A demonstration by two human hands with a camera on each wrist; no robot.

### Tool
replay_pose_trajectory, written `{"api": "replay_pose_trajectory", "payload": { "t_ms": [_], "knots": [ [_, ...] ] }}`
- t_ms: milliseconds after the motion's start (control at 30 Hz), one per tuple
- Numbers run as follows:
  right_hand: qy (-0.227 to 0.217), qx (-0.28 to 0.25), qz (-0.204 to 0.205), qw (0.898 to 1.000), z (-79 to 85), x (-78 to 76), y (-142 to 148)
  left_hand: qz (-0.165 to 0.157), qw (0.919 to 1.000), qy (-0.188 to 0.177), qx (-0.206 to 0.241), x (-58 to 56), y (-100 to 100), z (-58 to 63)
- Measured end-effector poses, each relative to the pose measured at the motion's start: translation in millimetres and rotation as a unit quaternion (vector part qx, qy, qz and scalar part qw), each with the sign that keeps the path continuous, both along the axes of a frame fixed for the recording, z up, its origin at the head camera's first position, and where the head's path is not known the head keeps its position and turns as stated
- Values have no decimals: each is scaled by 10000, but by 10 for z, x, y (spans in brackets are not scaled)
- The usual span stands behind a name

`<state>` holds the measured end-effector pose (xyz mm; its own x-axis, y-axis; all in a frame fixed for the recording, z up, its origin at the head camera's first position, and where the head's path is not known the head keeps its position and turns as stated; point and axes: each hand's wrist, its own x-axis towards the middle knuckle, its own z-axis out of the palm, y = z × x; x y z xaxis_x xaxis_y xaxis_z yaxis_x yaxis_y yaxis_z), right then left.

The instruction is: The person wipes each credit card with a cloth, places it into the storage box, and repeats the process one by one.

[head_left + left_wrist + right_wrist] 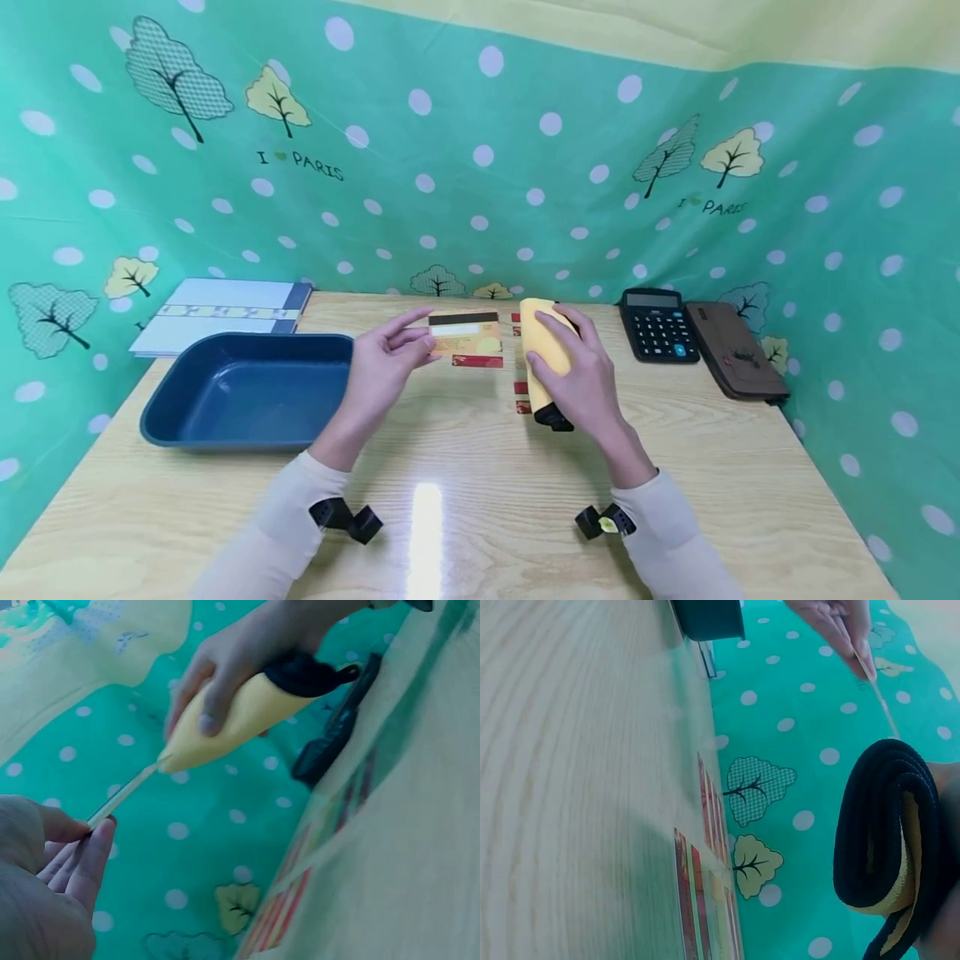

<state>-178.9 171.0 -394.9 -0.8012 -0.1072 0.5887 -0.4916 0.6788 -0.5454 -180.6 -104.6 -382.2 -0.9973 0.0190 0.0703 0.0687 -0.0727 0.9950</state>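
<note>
Left on the worktop (510, 500): a dark-blue, rounded rectangular basin (247, 400).
Left hand (378, 354): fingers nearly closed, pinching an orange rectangular card with a black stripe (467, 342), raised above the worktop.
Right hand (587, 375): fingers partly spread, curled round a rolled yellow cloth with black edging (545, 343), just right of the card.
Far right: a black rectangular calculator (660, 325) beside a brown zipped case (735, 350).

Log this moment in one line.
left hand: pinches card | right hand: holds rolled yellow cloth | card: raised off table | blue tray: on table
</note>
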Motion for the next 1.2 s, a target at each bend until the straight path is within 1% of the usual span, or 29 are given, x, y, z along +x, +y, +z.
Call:
{"api": "replay_pose_trajectory", "payload": {
  "t_ms": [200,367,400,433,567,667,767,800,900,1033,1133,1200],
  "knots": [
    [-139,-4,-95,9999,28,-14,32,125,9987,64,-481,-16,-290,129],
    [-202,-9,-115,9997,23,-16,20,226,9952,208,-929,36,-651,191],
    [-200,-10,-109,9997,22,-18,19,240,9949,201,-958,48,-727,197],
    [-198,-8,-103,9997,20,-20,20,249,9949,192,-961,60,-804,199],
    [-171,-5,-85,9998,17,-24,26,290,9918,101,-1239,111,-1096,165],
    [-157,-27,-30,9999,18,-30,28,348,9854,-23,-1666,155,-1303,116],
    [-167,-39,33,9998,23,-38,28,407,9819,-184,-1841,183,-1502,67],
    [-178,-43,45,9998,26,-39,27,388,9819,-240,-1836,185,-1569,51],
    [-219,-37,38,9997,31,-41,26,250,9822,-335,-1832,184,-1767,-5],
    [-265,-42,25,9996,34,-36,30,-147,9785,-499,-1997,148,-1985,-97],
    [-277,-28,41,9996,34,-32,37,-518,9799,-794,-1755,103,-2109,-162],
    [-277,-15,44,9996,35,-29,41,-726,9792,-992,-1616,76,-2172,-197]
  ]
}}
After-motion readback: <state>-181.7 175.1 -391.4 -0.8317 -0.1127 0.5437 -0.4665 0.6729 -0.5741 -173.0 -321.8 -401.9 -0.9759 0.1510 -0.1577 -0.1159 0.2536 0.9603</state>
